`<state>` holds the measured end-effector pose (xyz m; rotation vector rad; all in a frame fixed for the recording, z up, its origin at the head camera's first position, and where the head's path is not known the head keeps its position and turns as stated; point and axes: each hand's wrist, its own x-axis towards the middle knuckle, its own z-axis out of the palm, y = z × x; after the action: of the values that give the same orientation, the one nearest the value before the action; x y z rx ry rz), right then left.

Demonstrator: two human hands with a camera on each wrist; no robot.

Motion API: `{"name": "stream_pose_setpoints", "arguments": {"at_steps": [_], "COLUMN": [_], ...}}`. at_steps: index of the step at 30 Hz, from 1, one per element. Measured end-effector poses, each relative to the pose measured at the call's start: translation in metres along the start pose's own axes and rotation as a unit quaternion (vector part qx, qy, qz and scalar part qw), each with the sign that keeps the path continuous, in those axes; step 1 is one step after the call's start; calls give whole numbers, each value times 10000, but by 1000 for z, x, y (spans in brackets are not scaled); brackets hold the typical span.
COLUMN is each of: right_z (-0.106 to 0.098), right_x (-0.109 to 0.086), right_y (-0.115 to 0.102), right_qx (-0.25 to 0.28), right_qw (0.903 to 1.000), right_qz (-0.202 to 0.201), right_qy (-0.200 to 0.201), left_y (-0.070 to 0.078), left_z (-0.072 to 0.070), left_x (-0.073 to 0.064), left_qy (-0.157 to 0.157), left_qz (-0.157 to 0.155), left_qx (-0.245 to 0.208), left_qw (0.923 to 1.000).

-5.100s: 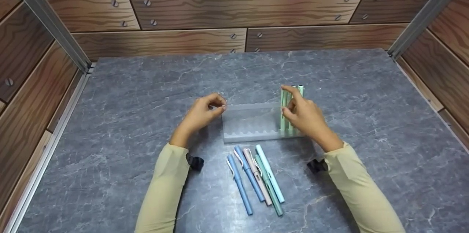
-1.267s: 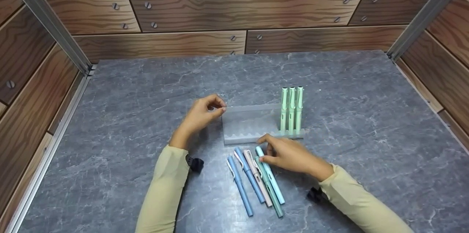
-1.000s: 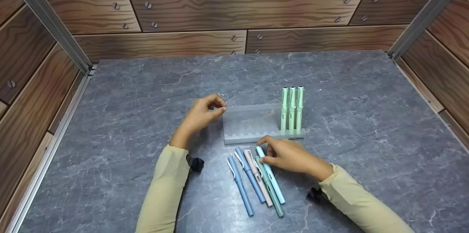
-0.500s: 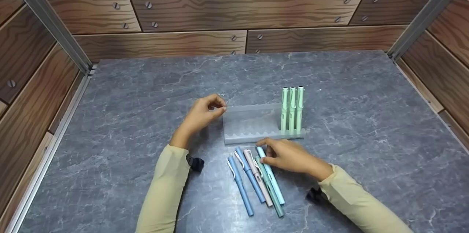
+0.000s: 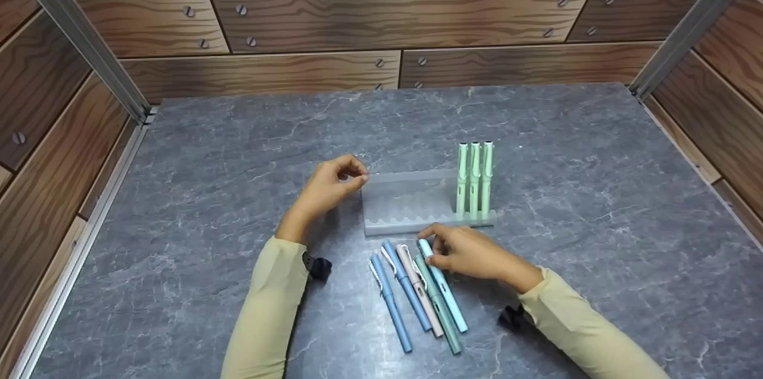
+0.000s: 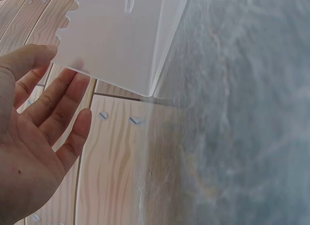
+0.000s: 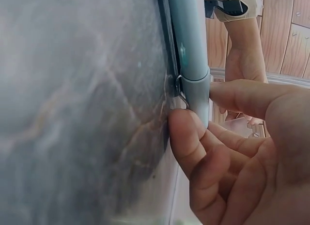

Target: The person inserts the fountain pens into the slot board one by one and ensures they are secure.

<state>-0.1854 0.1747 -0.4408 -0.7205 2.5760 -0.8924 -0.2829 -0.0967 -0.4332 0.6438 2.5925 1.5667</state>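
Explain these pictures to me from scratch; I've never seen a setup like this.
There is no machine here: a person's bare left hand and right hand do the work. The wide picture comes from a camera on the head; the two close-ups come from small wrist cameras, one per hand.

On the grey table stands a see-through rack with three light green pens upright at its right end. In front lie two blue pens, a pinkish-grey pen and a dark green pen.

The left hand holds the rack's edge; the right pinches a pale blue pen.
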Motion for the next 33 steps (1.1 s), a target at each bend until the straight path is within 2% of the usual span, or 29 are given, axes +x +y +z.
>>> {"name": "stream_pose_setpoints", "arguments": {"at_steps": [8, 17, 26, 33], "right_z": [0, -1, -8, -13], "right_x": [0, -1, -5, -7], "right_y": [0, 3, 4, 5], "right_qx": [264, 427, 1044, 1303], "right_qw": [9996, 9990, 9943, 9911], "right_qz": [66, -88, -29, -8], "right_qy": [-19, -25, -205, -277], "left_y": [-1, -1, 0, 0], "left_z": [0, 0, 0, 0], "left_x": [0, 0, -1, -1], "left_qy": [2, -1, 3, -5], "left_qz": [20, 36, 91, 51], "left_qx": [-25, -24, -37, 19], "left_qw": [10000, 10000, 10000, 10000]}}
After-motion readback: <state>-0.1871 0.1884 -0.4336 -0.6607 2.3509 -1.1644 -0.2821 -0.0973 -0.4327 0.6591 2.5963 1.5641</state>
